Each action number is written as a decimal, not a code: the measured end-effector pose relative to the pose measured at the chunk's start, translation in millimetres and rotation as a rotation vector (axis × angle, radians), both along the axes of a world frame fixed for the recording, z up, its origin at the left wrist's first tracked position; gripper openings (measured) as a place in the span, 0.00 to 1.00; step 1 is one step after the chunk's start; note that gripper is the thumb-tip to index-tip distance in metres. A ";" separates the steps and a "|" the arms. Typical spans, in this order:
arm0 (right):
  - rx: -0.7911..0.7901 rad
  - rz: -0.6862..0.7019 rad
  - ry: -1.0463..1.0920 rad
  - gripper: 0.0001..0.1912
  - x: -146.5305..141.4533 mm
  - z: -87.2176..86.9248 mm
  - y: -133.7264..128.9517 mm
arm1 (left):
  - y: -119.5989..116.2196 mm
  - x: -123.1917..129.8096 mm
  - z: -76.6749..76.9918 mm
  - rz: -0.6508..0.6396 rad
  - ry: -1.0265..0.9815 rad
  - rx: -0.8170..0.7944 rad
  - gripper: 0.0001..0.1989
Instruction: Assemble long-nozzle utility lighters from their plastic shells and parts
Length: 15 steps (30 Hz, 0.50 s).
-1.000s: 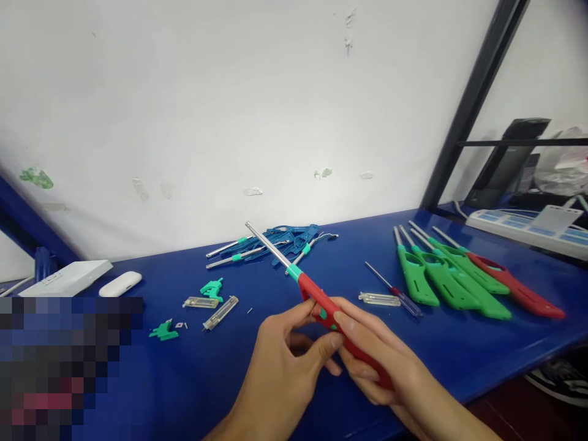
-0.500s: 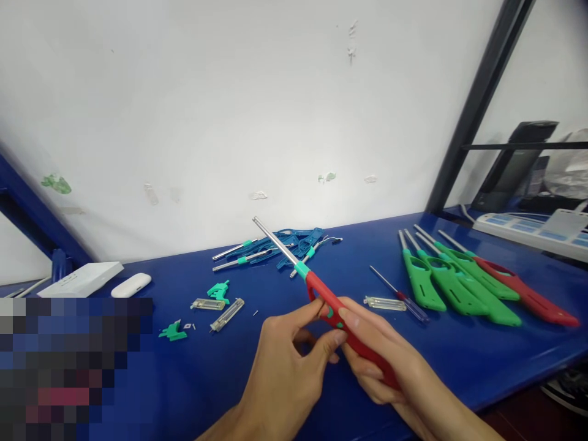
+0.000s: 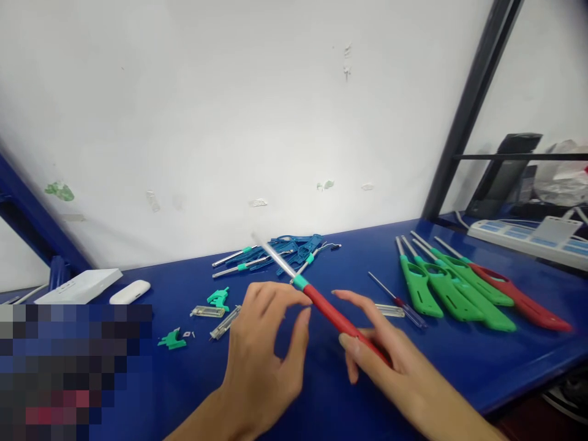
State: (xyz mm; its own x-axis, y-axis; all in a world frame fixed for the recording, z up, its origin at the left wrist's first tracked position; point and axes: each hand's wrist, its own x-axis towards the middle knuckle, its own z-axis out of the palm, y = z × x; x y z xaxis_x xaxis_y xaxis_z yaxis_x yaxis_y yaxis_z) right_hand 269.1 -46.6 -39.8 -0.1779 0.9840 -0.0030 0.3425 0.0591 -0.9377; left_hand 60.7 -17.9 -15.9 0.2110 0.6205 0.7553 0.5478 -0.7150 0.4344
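A red long-nosed lighter with a turquoise collar and a metal tube is tilted up to the left above the table, its tube blurred. My right hand grips the lower handle with the thumb on top, the forefinger stretched away from it. My left hand is beside the collar end, thumb and forefinger apart; the forefinger tip reaches the handle, though contact is unclear. To the left lie turquoise plastic parts, clear fuel tanks and tiny pieces. Behind the lighter is a pile of opened blue lighter shells with metal tubes.
Several green lighters and another red lighter lie to the right. A screwdriver is nearer the middle. A white power strip stands at the right, a white box and white case at the left.
The lighter has been rolled in my right hand, so its trigger opening no longer shows. My left hand has drawn away to the upper left, its thumb off the handle.
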 end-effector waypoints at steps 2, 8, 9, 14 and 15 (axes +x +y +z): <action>0.160 -0.029 -0.276 0.31 18.2 -5.1 -0.4 | -3.1 -0.5 -1.1 -0.040 0.170 0.274 0.13; 0.197 0.214 -0.448 0.29 57.0 -9.6 -5.9 | -11.6 7.6 -9.9 -0.097 0.510 0.341 0.21; 0.201 0.229 -0.452 0.29 57.4 -9.1 -5.9 | -12.2 8.9 -11.5 -0.105 0.546 0.309 0.23; 0.282 0.218 -0.444 0.27 48.6 -6.2 -0.9 | -12.7 10.8 -18.4 -0.114 0.633 0.130 0.21; 0.302 0.217 -0.446 0.26 47.1 -5.8 0.3 | -12.8 10.6 -19.8 -0.107 0.648 0.112 0.21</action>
State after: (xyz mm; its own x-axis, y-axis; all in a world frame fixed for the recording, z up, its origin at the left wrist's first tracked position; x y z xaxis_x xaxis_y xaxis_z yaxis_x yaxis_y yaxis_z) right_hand 316.2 -46.4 -45.7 -0.4216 0.8940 0.1516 0.6509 0.4148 -0.6358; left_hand 71.4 -30.7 -35.7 0.7002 0.4960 0.5135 0.5964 -0.8017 -0.0389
